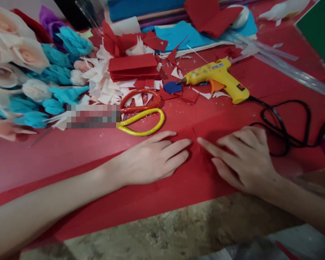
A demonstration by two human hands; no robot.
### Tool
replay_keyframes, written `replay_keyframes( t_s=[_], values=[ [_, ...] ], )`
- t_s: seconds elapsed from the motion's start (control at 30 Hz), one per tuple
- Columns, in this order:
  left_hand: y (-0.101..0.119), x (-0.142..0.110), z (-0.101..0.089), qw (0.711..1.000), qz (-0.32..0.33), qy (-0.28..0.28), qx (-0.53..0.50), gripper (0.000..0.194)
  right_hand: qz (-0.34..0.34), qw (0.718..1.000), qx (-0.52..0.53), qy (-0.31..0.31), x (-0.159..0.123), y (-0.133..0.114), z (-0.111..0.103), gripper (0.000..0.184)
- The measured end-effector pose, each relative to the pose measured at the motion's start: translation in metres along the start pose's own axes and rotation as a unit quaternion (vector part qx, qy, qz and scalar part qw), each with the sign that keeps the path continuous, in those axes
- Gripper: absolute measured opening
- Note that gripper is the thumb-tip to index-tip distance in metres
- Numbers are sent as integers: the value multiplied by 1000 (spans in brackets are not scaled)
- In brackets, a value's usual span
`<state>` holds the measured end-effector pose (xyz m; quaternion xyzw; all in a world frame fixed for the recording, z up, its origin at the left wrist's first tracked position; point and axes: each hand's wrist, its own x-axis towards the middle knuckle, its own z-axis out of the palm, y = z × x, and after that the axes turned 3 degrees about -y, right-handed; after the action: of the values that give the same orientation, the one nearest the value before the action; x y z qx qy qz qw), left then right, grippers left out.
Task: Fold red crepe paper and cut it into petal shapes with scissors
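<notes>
A long sheet of red paper [141, 202] runs along the near part of the table, under both of my hands. My left hand [148, 159] lies on it with the fingers stretched out to the right. My right hand [241, 155] comes in from the right, its index finger extended and the tip resting on the paper close to my left fingertips. Its other fingers are loosely bent and apart. Neither hand appears to grasp anything. Just beyond my left hand lie scissors with one red and one yellow handle [144, 130]; their blades are blurred out.
A yellow glue gun [213, 76] lies at the right, its black cord [276, 119] looping beside my right hand. Behind are folded red paper [134, 66], white scraps [105, 83], and blue sheets [182, 36]. Paper flowers [54, 74] crowd the left. Clear sticks [295, 70] lie at the back right.
</notes>
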<state>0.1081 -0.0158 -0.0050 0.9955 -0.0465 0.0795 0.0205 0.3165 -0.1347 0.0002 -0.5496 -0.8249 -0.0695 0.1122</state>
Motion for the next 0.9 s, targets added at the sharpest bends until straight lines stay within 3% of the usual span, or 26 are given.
replay_keyframes(
  t_s=[0.1,0.2,0.43,0.7,0.8,0.9],
  values=[
    [0,0,-1,1000,-2,-1,-6,26,-20,1000,0,-21,-1,1,2,29],
    [0,0,-2,1000,-3,-2,-11,27,56,998,-12,-14,-1,4,2,31],
    [-1,1,-1,999,-9,9,-29,24,151,979,132,-29,5,0,-3,15],
    [-6,2,-2,992,-43,44,-113,19,202,962,149,-109,16,-12,-6,31],
    [-8,2,-7,977,-87,77,-181,24,212,963,118,-116,21,-15,-5,36],
    [-12,2,-18,941,-164,131,-265,25,229,956,122,-133,26,-15,-4,34]
  ],
)
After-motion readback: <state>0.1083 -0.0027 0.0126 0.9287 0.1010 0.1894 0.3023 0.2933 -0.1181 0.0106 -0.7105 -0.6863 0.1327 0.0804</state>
